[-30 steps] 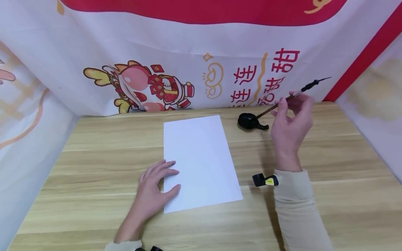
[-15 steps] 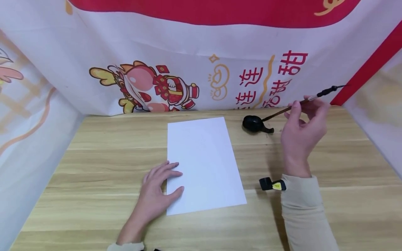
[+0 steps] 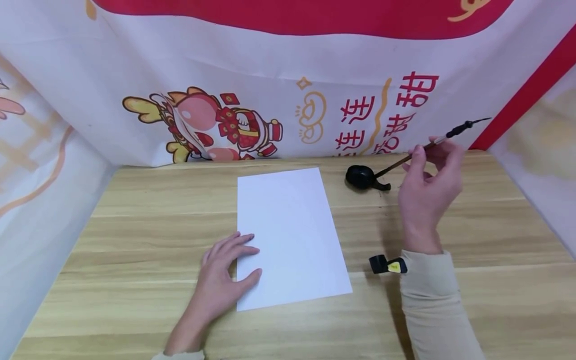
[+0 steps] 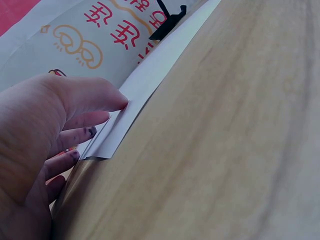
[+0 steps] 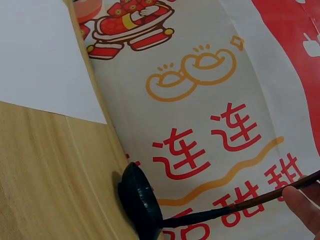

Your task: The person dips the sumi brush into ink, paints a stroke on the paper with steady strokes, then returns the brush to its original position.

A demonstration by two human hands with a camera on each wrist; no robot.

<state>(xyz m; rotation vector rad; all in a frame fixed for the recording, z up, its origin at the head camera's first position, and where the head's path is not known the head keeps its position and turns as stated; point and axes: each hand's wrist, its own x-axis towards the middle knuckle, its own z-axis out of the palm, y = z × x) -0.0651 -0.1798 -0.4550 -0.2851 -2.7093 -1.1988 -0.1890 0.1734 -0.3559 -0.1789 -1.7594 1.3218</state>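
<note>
White paper [image 3: 292, 240] lies at the centre of the head view on the wood-grained surface [image 3: 135, 270]; I see no marks on it from my station. Lower left of centre, I find the left hand [image 3: 220, 280] grasping nothing, its fingers spread and thumb and fingertips over the paper's near-left edge, presumably to keep the sheet from shifting. Right of centre, the right hand [image 3: 429, 190] pinches the brush [image 3: 394, 166] partway along its shaft, which slopes down to the left; I judge this grip gives control over the lower end. That end meets the black vessel [image 3: 359, 177], standing beyond the sheet's upper right corner, probably for easy reach. I cannot tell whether the tip is immersed.
</note>
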